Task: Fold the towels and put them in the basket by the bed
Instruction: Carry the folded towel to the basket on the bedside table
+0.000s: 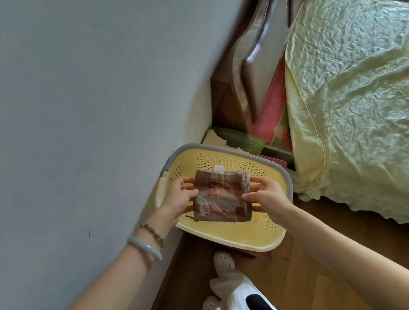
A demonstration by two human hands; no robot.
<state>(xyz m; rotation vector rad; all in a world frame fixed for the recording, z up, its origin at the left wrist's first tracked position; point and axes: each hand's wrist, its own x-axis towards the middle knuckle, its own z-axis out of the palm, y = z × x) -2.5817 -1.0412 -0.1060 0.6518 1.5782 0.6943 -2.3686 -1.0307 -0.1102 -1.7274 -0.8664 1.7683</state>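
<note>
A folded towel [221, 197], checked in brown, red and cream with a white label at its far edge, is held flat over the yellow perforated basket [260, 229]. My left hand [178, 199] grips the towel's left edge and my right hand [266, 196] grips its right edge. The basket has a grey rim and stands on the wooden floor between the wall and the bed [365, 92]. Whether the towel touches the basket's bottom I cannot tell.
A grey wall [59, 124] runs close along the left. The bed carries a pale green crinkled cover. Behind the basket stand a dark wooden headboard [256, 47] and red and green boxes [272, 117]. My feet in white shoes [223, 261] are just before the basket.
</note>
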